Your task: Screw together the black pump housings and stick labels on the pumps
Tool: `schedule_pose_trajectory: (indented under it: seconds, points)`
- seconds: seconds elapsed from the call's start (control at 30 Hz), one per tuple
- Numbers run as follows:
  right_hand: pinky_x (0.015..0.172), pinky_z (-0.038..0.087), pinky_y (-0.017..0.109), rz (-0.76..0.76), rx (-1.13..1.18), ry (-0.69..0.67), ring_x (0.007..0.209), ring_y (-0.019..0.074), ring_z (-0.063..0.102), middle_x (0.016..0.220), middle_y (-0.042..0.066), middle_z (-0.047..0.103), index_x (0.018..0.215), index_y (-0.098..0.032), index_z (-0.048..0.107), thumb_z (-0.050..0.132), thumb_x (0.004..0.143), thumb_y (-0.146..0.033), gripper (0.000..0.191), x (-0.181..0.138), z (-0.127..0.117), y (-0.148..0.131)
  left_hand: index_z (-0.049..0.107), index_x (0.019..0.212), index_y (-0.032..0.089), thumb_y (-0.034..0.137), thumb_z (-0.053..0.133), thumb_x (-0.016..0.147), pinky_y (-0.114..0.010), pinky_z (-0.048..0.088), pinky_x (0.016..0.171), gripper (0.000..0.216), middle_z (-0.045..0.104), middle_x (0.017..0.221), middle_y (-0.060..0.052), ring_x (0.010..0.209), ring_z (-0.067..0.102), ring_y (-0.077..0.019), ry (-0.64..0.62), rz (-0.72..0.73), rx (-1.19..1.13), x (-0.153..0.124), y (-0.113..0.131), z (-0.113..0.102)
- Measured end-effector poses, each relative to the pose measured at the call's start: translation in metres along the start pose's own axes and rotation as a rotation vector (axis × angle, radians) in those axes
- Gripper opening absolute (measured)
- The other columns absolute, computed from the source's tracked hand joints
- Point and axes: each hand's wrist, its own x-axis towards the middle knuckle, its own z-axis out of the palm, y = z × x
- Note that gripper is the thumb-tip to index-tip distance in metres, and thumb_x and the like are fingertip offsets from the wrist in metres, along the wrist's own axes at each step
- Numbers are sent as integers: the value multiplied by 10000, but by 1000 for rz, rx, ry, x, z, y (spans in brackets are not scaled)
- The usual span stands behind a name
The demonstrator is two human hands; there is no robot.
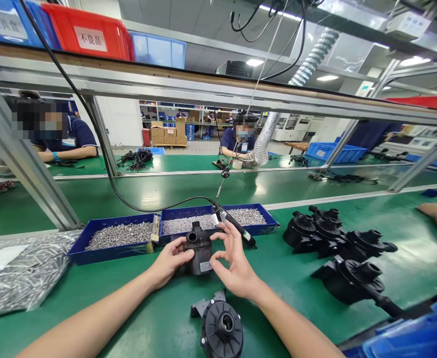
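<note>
My left hand (171, 261) grips a black pump (201, 254) from its left side, thumb at the front. The pump stands upright at the bench's middle, a short round port on top and a small white label low on its body. At the pump's right edge is my right hand (235, 263), its thumb and index fingertips brought together beside the label and its other fingers raised. Whatever is between those fingertips is too small to make out. A second black pump (222, 328) lies between my forearms, port facing up. An electric screwdriver (236, 226) hangs just behind my right hand.
Blue trays of screws (119, 236) line the back. At left lies a clear bag of metal parts (20, 273). Several black pumps (352, 278) stand on the right, near another person's hand (436, 211). A metal frame (203, 84) crosses overhead; co-workers sit beyond.
</note>
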Motion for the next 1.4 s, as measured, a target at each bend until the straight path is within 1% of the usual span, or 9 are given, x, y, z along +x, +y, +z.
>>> schedule_pose_trajectory:
  seconds: [0.23,0.37,0.5,0.67,0.83,0.97,1.1,1.2,1.4]
  points:
    - [760,650,359,-77,-98,-35,1344,304,487,1648,136,213,1666,-430,156,609,993,-123,867,-4,-1,3,722,1241,180,442,1007,750,-348,522,996,626,725,1308,-138,1180,688,-297,3,7,-8,1,0,0]
    - [754,692,397,-223,-261,-130,1357,320,521,1681,125,183,1672,-457,151,613,1001,-85,896,-6,-6,1,733,1227,196,442,999,765,-342,508,1018,587,731,1289,-126,1181,684,-283,-21,30,-13,1,-2,-1]
    - [883,676,523,-333,-457,-152,1422,362,476,1700,117,213,1680,-462,146,639,1003,-71,924,-3,-18,-1,742,1213,204,465,988,774,-343,513,1011,567,737,1269,-127,1169,688,-286,-14,20,-10,1,-4,-2]
    - [943,634,552,-220,-484,-165,1367,369,509,1667,163,243,1696,-379,133,748,966,-181,976,5,-33,10,738,1236,196,468,964,806,-358,511,1019,556,725,1292,-135,1191,673,-296,-32,70,32,2,-7,-4]
    - [1076,546,594,-107,-454,-198,1393,407,488,1634,190,265,1668,-333,105,968,737,-278,1272,11,-14,26,733,1217,180,464,985,775,-357,489,1052,583,734,1258,-124,1181,661,-284,-47,133,124,2,-9,-5]
    - [1194,429,632,-82,-488,-239,1468,430,432,1648,224,255,1674,-303,34,982,712,-272,1351,15,-7,30,726,1223,185,505,973,776,-375,501,1047,603,734,1249,-122,1172,665,-300,-23,143,187,1,-9,-6]
    - [1102,523,601,-88,-528,-237,1441,427,453,1658,218,247,1685,-335,61,1053,661,-381,1426,19,-27,36,720,1245,189,538,951,793,-387,530,1020,616,732,1259,-135,1172,677,-320,-54,149,216,0,-9,-4]
    - [1077,548,566,-115,-494,-210,1436,430,447,1637,221,258,1686,-314,101,1087,579,-486,1492,19,-34,39,708,1308,196,553,966,759,-446,526,1094,704,716,1327,-150,1247,662,-362,-80,155,245,-1,-11,-2]
    - [1209,423,544,-87,-386,-239,1426,398,460,1605,215,293,1667,-267,69,1087,539,-531,1542,17,-18,35,662,1444,265,576,930,787,-551,416,1260,775,596,1537,-134,1450,533,-402,-38,209,339,-5,-19,0]
